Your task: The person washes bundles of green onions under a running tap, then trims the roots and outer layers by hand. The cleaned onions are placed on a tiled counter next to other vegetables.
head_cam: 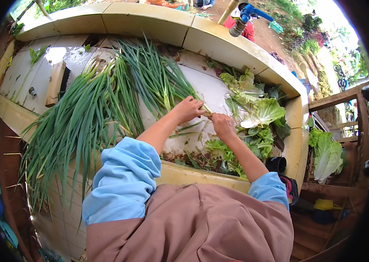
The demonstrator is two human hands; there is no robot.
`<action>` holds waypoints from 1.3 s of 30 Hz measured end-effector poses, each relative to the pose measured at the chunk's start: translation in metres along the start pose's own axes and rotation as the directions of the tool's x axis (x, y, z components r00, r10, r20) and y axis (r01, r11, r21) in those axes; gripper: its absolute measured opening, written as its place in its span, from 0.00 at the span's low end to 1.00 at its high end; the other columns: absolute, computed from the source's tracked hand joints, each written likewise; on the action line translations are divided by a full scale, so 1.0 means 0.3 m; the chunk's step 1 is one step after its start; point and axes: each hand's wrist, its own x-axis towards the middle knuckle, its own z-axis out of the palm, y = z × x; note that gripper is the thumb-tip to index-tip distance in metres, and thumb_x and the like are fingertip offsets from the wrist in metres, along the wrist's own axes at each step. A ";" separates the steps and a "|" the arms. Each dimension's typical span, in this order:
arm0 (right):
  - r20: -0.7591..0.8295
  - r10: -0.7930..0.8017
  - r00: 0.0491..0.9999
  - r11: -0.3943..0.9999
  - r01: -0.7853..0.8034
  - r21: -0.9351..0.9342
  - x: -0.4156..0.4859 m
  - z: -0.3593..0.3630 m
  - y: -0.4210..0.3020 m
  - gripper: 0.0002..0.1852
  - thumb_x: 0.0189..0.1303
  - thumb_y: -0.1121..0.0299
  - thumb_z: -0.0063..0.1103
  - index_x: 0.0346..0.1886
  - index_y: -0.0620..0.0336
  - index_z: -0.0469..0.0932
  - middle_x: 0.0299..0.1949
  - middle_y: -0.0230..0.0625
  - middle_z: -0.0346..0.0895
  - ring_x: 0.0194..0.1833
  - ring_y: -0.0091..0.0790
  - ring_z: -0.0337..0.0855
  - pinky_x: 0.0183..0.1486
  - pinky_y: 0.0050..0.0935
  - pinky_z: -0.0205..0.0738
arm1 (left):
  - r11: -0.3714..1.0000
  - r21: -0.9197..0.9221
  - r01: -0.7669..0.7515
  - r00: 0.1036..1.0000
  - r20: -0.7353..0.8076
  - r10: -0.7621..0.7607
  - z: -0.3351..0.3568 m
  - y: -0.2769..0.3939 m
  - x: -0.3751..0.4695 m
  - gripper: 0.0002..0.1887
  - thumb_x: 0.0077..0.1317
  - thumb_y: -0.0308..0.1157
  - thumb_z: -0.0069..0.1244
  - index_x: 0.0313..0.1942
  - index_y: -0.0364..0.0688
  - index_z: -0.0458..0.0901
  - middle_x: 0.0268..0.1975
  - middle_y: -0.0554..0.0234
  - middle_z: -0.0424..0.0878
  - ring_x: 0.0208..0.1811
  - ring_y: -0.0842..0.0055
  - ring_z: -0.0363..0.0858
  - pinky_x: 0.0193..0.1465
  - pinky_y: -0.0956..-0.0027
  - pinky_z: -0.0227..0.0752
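Note:
Above the middle of a tiled basin, my left hand [189, 108] grips the lower stalk of a green onion [189, 87], whose leaves stretch up and to the left. My right hand [223, 125] closes on the root end of the same stalk, just right of my left hand. Another bunch of green onions [150, 72] lies directly beyond my left forearm. A large heap of green onions [79, 108] spreads at the left, its leaves hanging over the near rim. Loose lettuce leaves [264, 114] lie to the right of my right hand.
The tiled rim [237, 42] curves around the basin. A blue-handled tap [246, 16] stands over the far rim, and a wooden block [55, 83] lies at left. At right are a black cup [276, 164] and a lettuce head [327, 157]. People are partly visible beyond the basin.

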 end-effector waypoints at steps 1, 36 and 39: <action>0.013 -0.001 1.000 1.000 0.001 0.014 0.006 -0.022 -0.005 0.05 0.53 0.70 0.47 0.25 0.59 0.70 0.21 0.38 0.75 0.27 0.37 0.77 0.30 0.33 0.71 | 1.000 0.008 0.009 1.000 -0.019 -0.009 -0.002 -0.004 -0.004 0.07 0.55 0.34 0.49 0.34 0.47 0.71 0.37 0.65 0.71 0.39 0.72 0.73 0.43 0.65 0.63; 0.190 0.087 0.978 0.975 -0.123 0.187 0.096 -0.189 0.062 0.14 0.50 0.56 0.58 0.32 0.55 0.78 0.35 0.40 0.73 0.39 0.39 0.73 0.42 0.36 0.68 | 0.588 0.126 0.799 0.468 0.482 -0.741 -0.462 -0.112 -0.121 0.18 0.57 0.45 0.47 0.26 0.37 0.80 0.30 0.50 0.80 0.34 0.59 0.78 0.39 0.60 0.71; 0.375 -0.063 0.925 0.897 -0.112 0.427 0.143 -0.146 -0.117 0.16 0.50 0.55 0.58 0.41 0.51 0.73 0.40 0.42 0.70 0.40 0.40 0.74 0.38 0.35 0.72 | 0.509 0.152 0.847 0.323 0.615 -0.720 -0.459 -0.085 -0.164 0.22 0.59 0.46 0.44 0.22 0.34 0.79 0.25 0.54 0.81 0.27 0.64 0.79 0.35 0.63 0.73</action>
